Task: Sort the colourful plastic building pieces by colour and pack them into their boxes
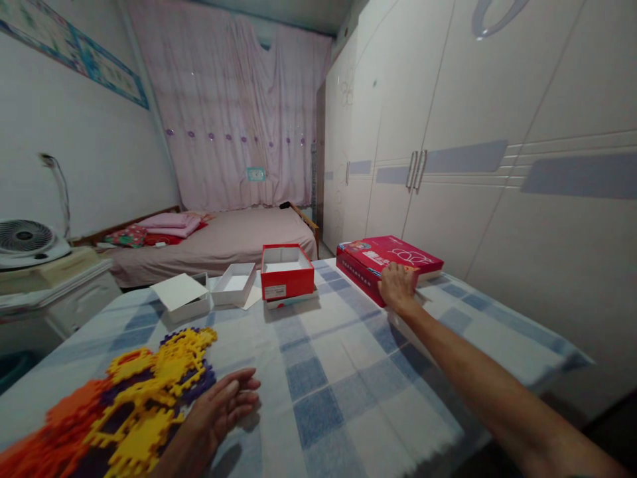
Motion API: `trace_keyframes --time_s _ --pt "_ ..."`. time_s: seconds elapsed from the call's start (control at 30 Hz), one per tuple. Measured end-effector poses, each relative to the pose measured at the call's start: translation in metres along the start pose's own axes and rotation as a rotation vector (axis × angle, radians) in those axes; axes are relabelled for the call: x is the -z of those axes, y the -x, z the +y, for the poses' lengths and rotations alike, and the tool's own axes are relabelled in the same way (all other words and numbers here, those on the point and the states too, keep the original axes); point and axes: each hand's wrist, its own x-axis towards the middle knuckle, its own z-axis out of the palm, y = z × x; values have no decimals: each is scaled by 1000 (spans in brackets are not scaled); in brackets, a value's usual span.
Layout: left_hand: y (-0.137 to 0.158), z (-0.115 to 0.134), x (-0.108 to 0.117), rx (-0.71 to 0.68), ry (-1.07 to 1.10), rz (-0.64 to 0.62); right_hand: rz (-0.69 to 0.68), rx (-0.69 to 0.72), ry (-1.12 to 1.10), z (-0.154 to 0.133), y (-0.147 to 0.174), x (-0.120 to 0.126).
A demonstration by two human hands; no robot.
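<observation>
Soft, even indoor light with a pinkish cast fills the frame; daylight glows through the curtain [233, 113] at upper centre. Shadows under the hands are faint. Wide-angle bending stretches the right and lower edges, and the lower left corner looks slightly blurred

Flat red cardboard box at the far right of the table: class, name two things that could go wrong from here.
1. The flat red cardboard box lies near the checked tablecloth's right edge; pushed by the right hand, it might slip off.
2. Dragged inward, it may knock the open red box.
3. The left hand touches the yellow, orange and purple foam puzzle pieces and could scatter them.
</observation>
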Motion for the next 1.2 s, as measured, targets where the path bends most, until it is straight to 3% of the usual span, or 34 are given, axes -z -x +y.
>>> trace_keyframes --time_s 0.17,0.3,0.43,0.53,0.67,0.8,0.9,1.0,1.2 --pt "5 2 -7 29 -115 -27 -101 16 -2 -4 9 24" --pt "11 7 -22 20 -364 -125 -102 209 8 5 65 56" --pt "23 15 -66 -152 -740 -269 -149 451 -179 20 136 94" --pt "28 14 -112 -434 -946 -405 -131 710 -388 32 164 114" --pt "22 -1 -166 -960 -1115 -560 -75 943 -393 48 161 119" --pt "4 -17 -189 -1250 -1169 -497 -21 1044 -257 56 140 105" --pt "-8 -22 -192 -1349 -1159 -402 31 1145 -183 55 127 98" --pt "-12 -20 -193 -1398 -1212 -391 62 1225 -140 53 118 100" --pt "-7 -9 -203 -1336 -1413 -378 98 1323 -100 58 105 110"
